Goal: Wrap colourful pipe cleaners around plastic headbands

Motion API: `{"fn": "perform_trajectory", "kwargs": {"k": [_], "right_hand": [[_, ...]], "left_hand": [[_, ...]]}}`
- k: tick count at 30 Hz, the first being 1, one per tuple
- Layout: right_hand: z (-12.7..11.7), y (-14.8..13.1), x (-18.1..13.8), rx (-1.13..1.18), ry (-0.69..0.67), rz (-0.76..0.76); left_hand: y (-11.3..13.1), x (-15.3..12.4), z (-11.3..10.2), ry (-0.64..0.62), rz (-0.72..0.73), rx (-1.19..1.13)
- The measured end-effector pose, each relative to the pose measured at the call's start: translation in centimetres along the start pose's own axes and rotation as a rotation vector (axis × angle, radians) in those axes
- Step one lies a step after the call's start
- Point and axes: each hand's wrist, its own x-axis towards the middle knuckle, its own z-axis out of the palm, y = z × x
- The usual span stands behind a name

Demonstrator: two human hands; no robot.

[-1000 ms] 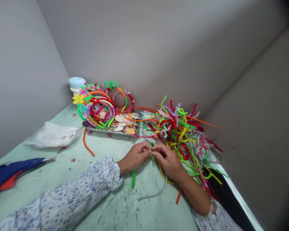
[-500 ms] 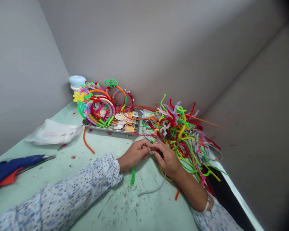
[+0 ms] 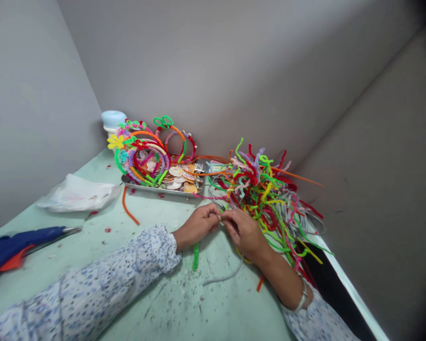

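Observation:
My left hand (image 3: 200, 223) and my right hand (image 3: 244, 234) meet fingertip to fingertip above the table, both closed in a pinch. Whatever sits between the fingertips is too small and covered to make out. From beneath my left hand a short green pipe cleaner (image 3: 195, 257) sticks out toward me. A grey cord-like strand (image 3: 223, 280) curves over the table below my right hand, its upper end hidden by that hand. An orange strip's end (image 3: 260, 283) shows by my right forearm. Just beyond my right hand rises a tangled heap of coloured pipe cleaners (image 3: 266, 189).
A metal tray (image 3: 163, 190) holds flat paper-like cutouts and several pipe-cleaner hoops (image 3: 149, 163) with flowers. Behind stands a blue-lidded jar (image 3: 113, 118). Leftward lie a white plastic packet (image 3: 78, 194), an orange pipe cleaner (image 3: 128, 208) and blue-handled pliers or cutters (image 3: 24, 241). Walls border the table.
Both hands keep their pinch at nearly the same spot, with only a slight shift of the fingers. The view has tilted very little; the other things lie as before.

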Motion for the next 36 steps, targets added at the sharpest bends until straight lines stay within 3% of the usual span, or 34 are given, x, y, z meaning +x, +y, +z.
{"fn": "perform_trajectory", "kwargs": {"k": [12, 36], "right_hand": [[0.54, 0.36, -0.24, 0.105, -0.014, 0.193], [0.65, -0.23, -0.05, -0.033, 0.085, 0.236]], "left_hand": [[0.15, 0.17, -0.01, 0.02, -0.033, -0.041], [0.72, -0.15, 0.19, 0.036, 0.001, 0.055]]}}
